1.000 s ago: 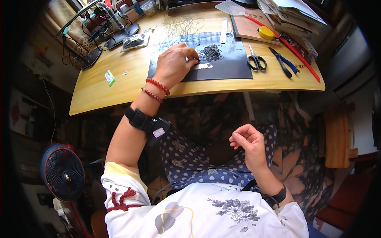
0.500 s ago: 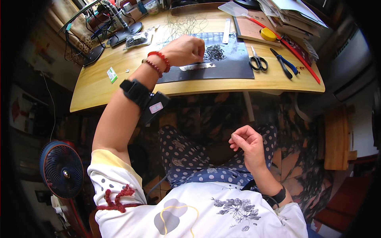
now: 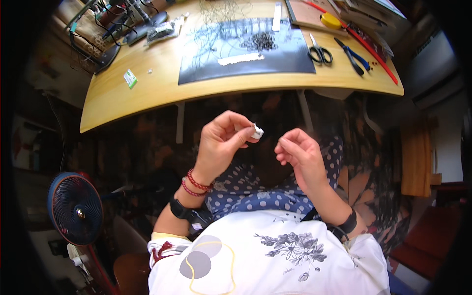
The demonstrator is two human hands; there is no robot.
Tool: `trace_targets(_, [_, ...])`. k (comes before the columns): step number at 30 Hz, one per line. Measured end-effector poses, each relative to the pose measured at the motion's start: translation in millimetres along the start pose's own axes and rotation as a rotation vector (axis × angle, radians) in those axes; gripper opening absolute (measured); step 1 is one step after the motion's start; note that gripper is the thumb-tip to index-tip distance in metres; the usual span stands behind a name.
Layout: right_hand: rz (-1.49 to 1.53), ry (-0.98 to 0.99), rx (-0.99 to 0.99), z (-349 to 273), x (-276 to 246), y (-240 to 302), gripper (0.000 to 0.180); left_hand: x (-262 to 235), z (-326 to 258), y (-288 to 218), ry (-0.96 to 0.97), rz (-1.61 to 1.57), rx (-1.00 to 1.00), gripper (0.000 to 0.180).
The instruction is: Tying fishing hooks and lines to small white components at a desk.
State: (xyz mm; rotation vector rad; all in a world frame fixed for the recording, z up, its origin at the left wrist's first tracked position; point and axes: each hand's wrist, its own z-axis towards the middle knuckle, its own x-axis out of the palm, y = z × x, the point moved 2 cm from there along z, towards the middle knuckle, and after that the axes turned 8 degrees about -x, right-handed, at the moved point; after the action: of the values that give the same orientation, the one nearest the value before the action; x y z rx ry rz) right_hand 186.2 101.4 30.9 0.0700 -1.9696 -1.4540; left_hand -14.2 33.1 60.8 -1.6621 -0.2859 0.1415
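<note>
Over my lap, just off the desk's front edge, my left hand pinches a small white lump between thumb and fingers. To its right is my right hand, thumb pressed against the curled fingers; anything in that pinch is too small or hidden to tell. A narrow gap parts the two hands. On the desk beyond lies a dark glossy mat, bearing a heap of small dark pieces and a silvery strip.
Right of the mat lie scissors, blue-and-black pliers and a red stick. A white ruler and a yellow tape measure are farther back. A clear bag and a green-white packet are at left.
My left hand has come back from the mat to above my lap, now with a white lump in its fingertips. My right hand stays pinched, shifted slightly up and left. The view has tilted downward.
</note>
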Motion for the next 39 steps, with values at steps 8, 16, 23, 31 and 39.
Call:
trace_targets(8, [-0.053,0.088,0.075,-5,14,-27,0.011,3,-33,49,-0.207,0.164,0.244,0.014])
trace_targets(16, [-0.046,0.117,0.103,-12,12,-31,0.009,1,-44,46,-0.176,0.258,0.295,0.015])
trace_targets(23, [-0.047,0.146,0.141,-15,8,-30,0.008,10,-47,36,-0.143,0.353,0.366,0.017])
trace_targets(31, [-0.091,0.145,0.163,-15,-1,-25,0.009,7,-44,42,0.039,0.280,0.123,0.038])
trace_targets(39, [-0.220,0.146,0.033,-9,1,-11,0.009,31,-42,85,0.284,-0.067,-0.126,0.032])
